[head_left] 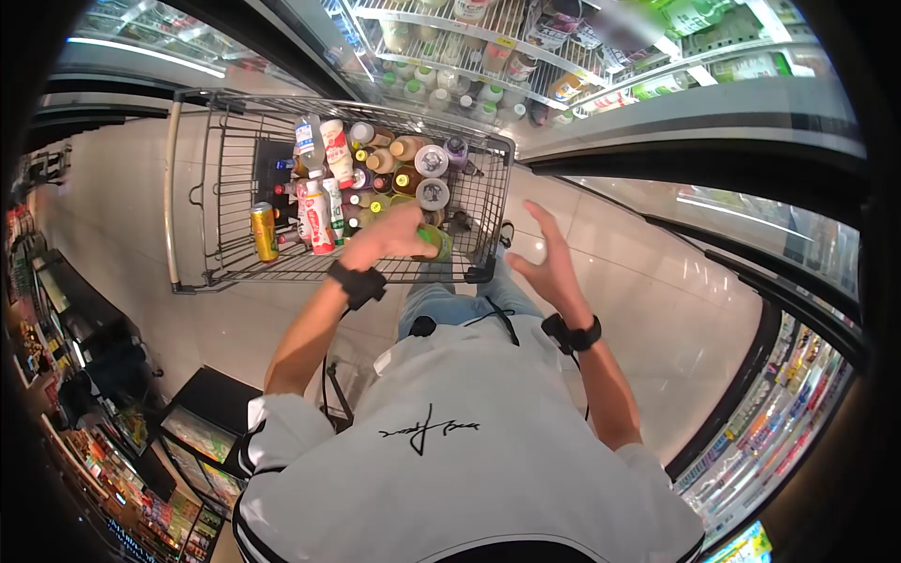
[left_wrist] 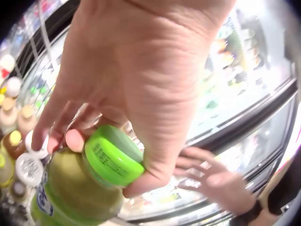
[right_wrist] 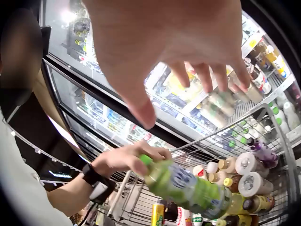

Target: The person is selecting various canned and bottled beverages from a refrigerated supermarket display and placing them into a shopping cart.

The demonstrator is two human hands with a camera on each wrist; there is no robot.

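A green-labelled bottle [right_wrist: 188, 186] with a bright green cap [left_wrist: 114, 155] is pinched at its neck by the left hand [head_left: 389, 235], tilted over the near right part of the wire cart. In the left wrist view the thumb and fingers of the left hand [left_wrist: 136, 70] lie around the cap. Beyond the cart's right end hangs the right hand [head_left: 554, 265], fingers spread and holding nothing. The right wrist view shows the right hand [right_wrist: 174, 42] above the bottle and apart from it.
Several bottles lie and stand in the cart [head_left: 218, 225], with a yellow can [head_left: 264, 233] at its left side. Stocked fridge shelves [head_left: 497, 56] rise behind it. Glass doors with dark frames [head_left: 676, 159] run along the right. Pale tiles [head_left: 657, 272] cover the floor.
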